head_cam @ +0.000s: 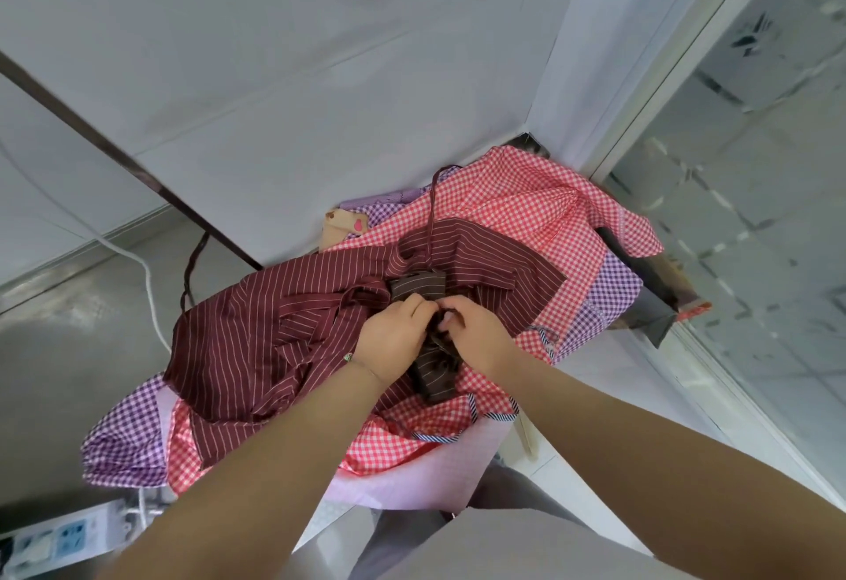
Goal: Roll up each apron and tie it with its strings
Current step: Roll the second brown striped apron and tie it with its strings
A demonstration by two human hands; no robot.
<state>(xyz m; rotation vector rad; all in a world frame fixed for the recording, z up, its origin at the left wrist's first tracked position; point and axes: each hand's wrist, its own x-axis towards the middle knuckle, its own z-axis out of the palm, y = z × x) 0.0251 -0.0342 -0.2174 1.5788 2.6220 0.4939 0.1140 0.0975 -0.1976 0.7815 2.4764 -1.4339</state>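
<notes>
Both hands' fingers (423, 310) pinch brown rolled apron (423, 288).

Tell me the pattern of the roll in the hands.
Dark brown with thin pale stripes; the roll shows best in the head view.

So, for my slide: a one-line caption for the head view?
Both hands, left and right, tie strings round a rolled brown apron atop loose aprons.

Two bare forearms without sleeves, thin bracelet (350, 357) with a small green bead on the left wrist
</notes>
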